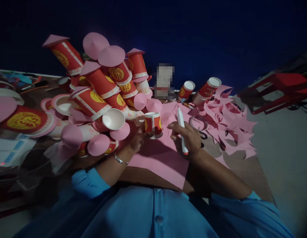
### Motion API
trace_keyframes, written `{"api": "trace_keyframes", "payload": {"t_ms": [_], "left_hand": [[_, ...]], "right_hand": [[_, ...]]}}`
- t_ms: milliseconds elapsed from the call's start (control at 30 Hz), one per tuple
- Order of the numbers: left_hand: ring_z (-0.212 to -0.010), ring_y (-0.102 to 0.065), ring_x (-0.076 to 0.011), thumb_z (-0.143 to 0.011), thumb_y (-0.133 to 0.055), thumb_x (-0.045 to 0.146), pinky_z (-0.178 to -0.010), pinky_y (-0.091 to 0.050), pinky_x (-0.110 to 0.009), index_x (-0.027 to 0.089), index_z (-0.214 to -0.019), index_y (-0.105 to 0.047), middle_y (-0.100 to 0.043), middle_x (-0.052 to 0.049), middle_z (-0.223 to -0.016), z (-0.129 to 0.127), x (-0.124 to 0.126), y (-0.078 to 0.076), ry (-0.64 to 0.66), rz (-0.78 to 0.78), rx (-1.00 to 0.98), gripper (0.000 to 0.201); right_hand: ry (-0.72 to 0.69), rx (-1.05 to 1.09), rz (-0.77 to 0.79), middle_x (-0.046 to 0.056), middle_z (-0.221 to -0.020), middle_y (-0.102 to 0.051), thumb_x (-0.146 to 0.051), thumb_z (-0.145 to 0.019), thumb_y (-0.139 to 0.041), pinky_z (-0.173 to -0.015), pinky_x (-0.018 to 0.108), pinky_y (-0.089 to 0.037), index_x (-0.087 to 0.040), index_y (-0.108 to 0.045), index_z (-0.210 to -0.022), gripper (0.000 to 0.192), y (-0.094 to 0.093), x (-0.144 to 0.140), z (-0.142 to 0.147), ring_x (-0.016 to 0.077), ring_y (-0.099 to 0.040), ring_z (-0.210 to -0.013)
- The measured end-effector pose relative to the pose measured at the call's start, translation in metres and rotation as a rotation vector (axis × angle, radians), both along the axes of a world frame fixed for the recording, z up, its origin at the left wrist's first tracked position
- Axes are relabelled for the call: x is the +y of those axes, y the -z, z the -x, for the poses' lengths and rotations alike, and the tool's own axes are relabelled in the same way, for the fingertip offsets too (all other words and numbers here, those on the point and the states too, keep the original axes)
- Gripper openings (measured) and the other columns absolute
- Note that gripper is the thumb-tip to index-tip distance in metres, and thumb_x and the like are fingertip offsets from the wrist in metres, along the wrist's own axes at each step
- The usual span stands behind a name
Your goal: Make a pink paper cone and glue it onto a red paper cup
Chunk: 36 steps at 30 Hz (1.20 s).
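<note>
My left hand (139, 138) is closed on a small red paper cup (153, 123) with a white strip down its side and gold patches. The cup stands with its white rim up, above a pink paper sheet (160, 155). In my right hand (189, 137) is a white marker pen (180, 127), held nearly upright with an orange-red end pointing down. The pen is to the right of the cup, apart from it. A roll of tape (198, 122) lies just beyond my right hand, and dark scissor handles (203, 136) show beside it, partly hidden.
Many red cup towers (101, 82) with pink paper cones are heaped at the left. Pink paper offcuts (230, 122) pile up at the right. Two cups (187, 88) stand at the back edge. A red stool (279, 89) is on the floor to the right.
</note>
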State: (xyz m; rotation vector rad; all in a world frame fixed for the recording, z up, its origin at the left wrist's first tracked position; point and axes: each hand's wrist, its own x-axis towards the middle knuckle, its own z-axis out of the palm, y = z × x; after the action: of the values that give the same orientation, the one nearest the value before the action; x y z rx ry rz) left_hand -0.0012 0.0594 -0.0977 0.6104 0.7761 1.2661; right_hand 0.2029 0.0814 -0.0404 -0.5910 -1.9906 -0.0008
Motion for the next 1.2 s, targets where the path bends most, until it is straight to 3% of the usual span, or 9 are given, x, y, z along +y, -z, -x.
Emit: {"api": "trace_keyframes", "payload": {"t_ms": [200,333,500,600,700,833,1000,1200], "left_hand": [[-0.123,-0.071,-0.0362,-0.066,-0.09,0.028,-0.113,-0.053,-0.055,0.023,-0.118,-0.073,-0.081,-0.006,-0.108,0.0,0.002,-0.001,0.048,-0.032,-0.078,0.055],[-0.109,-0.074,-0.0287,-0.065,-0.089,0.025,-0.108,-0.055,-0.05,0.026,-0.121,-0.071,-0.079,-0.001,-0.099,0.001,0.002,-0.002,0.057,-0.02,-0.095,0.059],[-0.103,-0.076,-0.0315,-0.068,-0.088,0.028,-0.105,-0.056,-0.056,0.023,-0.115,-0.074,-0.08,-0.004,-0.107,0.003,0.001,-0.003,0.147,-0.013,-0.138,0.049],[-0.105,-0.075,-0.0304,-0.07,-0.085,0.024,-0.105,-0.056,-0.057,0.025,-0.119,-0.071,-0.079,-0.003,-0.108,0.004,0.002,-0.004,0.114,-0.019,-0.173,0.051],[-0.108,-0.074,-0.0271,-0.07,-0.083,0.02,-0.108,-0.055,-0.053,0.027,-0.127,-0.068,-0.079,-0.002,-0.111,0.003,0.003,-0.006,0.078,-0.02,-0.182,0.059],[-0.114,-0.073,-0.0297,-0.07,-0.081,0.021,-0.106,-0.055,-0.051,0.026,-0.136,-0.064,-0.08,-0.005,-0.114,0.003,0.005,-0.008,0.103,-0.028,-0.153,0.068],[-0.083,-0.073,-0.0207,-0.071,-0.081,0.022,-0.073,-0.057,-0.033,0.023,-0.124,-0.069,-0.078,-0.002,-0.094,0.007,0.004,-0.002,0.111,0.02,-0.107,0.055],[-0.084,-0.071,-0.0222,-0.072,-0.084,0.026,-0.066,-0.055,-0.031,0.022,-0.117,-0.071,-0.077,-0.004,-0.098,0.006,0.005,0.0,0.124,-0.008,-0.089,0.047]], "right_hand": [[0.045,0.071,0.239,0.003,-0.105,-0.077,-0.025,-0.11,-0.054,-0.076,0.032,-0.061,-0.03,-0.053,-0.141,0.032,0.015,0.017,0.002,0.0158,-0.074,-0.075],[0.0,0.148,0.446,0.008,-0.121,-0.073,-0.036,-0.11,-0.055,-0.068,0.035,-0.062,-0.029,-0.05,-0.142,0.034,0.036,0.034,0.001,0.0161,-0.072,-0.073],[-0.134,0.236,0.651,0.01,-0.135,-0.068,-0.047,-0.106,-0.06,-0.085,0.046,-0.065,-0.034,-0.05,-0.139,0.037,0.059,0.048,-0.004,0.0247,-0.077,-0.099],[-0.224,0.25,0.717,0.011,-0.143,-0.066,-0.06,-0.103,-0.061,-0.093,0.052,-0.064,-0.035,-0.048,-0.141,0.047,0.065,0.052,-0.008,0.0298,-0.075,-0.112],[-0.276,0.218,0.718,0.012,-0.149,-0.061,-0.069,-0.098,-0.062,-0.098,0.055,-0.062,-0.036,-0.046,-0.146,0.06,0.067,0.053,-0.01,0.0324,-0.072,-0.12],[-0.337,0.15,0.656,0.012,-0.158,-0.054,-0.077,-0.089,-0.07,-0.107,0.059,-0.058,-0.038,-0.04,-0.155,0.083,0.066,0.053,-0.009,0.0366,-0.064,-0.135],[-0.372,0.042,0.52,0.012,-0.168,-0.044,-0.082,-0.076,-0.078,-0.122,0.064,-0.046,-0.039,-0.025,-0.165,0.112,0.062,0.05,-0.006,0.0396,-0.048,-0.152],[-0.343,-0.094,0.495,0.014,-0.166,-0.049,-0.071,-0.084,-0.08,-0.119,0.06,-0.05,-0.038,-0.023,-0.166,0.106,0.058,0.045,-0.006,0.0365,-0.053,-0.15]]}}
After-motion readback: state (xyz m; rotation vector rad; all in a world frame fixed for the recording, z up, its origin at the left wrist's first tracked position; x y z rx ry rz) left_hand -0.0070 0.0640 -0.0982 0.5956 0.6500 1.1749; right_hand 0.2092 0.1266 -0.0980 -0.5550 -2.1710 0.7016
